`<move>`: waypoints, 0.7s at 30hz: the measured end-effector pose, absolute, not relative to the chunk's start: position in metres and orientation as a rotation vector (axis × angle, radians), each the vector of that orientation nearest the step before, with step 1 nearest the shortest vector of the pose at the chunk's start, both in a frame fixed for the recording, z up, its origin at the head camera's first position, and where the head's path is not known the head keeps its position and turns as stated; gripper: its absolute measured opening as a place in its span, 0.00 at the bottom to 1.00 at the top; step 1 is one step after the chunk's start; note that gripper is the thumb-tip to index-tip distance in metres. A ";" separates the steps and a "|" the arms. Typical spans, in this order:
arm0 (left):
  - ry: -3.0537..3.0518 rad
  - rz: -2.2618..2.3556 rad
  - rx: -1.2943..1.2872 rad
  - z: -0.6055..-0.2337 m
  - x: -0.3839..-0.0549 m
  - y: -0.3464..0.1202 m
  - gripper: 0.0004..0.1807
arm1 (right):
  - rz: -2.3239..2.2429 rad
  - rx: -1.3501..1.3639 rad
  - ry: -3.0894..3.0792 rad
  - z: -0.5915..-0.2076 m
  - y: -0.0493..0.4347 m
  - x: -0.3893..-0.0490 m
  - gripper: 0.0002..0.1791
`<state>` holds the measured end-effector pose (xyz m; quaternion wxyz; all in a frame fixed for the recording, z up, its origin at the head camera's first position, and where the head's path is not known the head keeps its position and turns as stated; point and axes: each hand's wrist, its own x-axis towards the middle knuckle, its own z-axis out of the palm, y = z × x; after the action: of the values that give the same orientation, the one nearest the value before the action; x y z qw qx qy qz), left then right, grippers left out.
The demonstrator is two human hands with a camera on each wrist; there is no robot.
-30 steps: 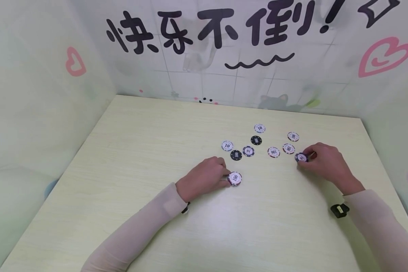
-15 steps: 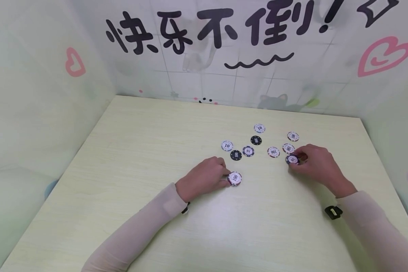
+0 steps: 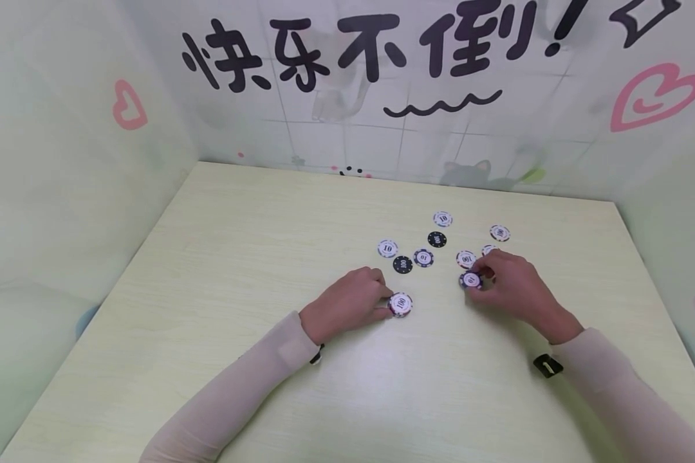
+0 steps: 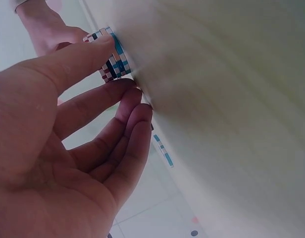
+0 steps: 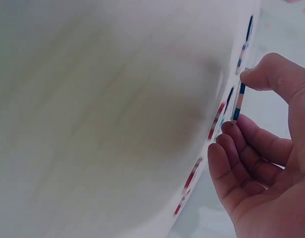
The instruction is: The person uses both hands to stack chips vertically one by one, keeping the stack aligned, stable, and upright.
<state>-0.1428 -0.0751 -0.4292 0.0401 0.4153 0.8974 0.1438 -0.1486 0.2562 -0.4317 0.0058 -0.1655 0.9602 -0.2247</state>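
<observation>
A dark-blue-edged chip [image 3: 472, 280] marked 10 is pinched between the thumb and fingers of the right hand [image 3: 515, 284], near the front of the scattered chips; whether it touches the tabletop [image 3: 255, 231] I cannot tell. To its left and nearer the person, the left hand [image 3: 347, 302] grips a short stack of chips [image 3: 401, 304] between thumb and forefinger, a white face marked 100 on top. The left wrist view shows red, dark and light-blue edges in that stack.

Just behind the pinched chip lies a white 100 chip [image 3: 466, 259]; another white chip [image 3: 489, 250] is partly covered by the right hand, with a third [image 3: 500, 233] beyond it. Behind the stack lie a black 100 chip [image 3: 402, 264], a blue-edged 10 chip [image 3: 423, 258] and a white 10 chip [image 3: 388, 248]. Farther back are a second black chip [image 3: 437, 239] and a second white 10 [image 3: 443, 218].

Pale sleeves [image 3: 249, 379] cover both arms. Behind the tabletop, a pale wall [image 3: 370, 141] bears large black characters.
</observation>
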 end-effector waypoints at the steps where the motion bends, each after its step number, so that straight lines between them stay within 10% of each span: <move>1: 2.749 0.442 1.270 -0.429 -0.143 -0.075 0.15 | -0.697 -0.532 3.007 -0.432 0.253 -0.148 0.17; 21: 2.757 0.418 1.286 -0.429 -0.142 -0.075 0.14 | -0.755 -0.802 3.019 -0.433 0.208 -0.137 0.14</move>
<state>-0.1420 -0.0752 -0.4293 0.0355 0.4184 0.8973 0.1361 -0.1372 0.2078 -0.4330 -0.0360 -0.2493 0.9388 -0.2348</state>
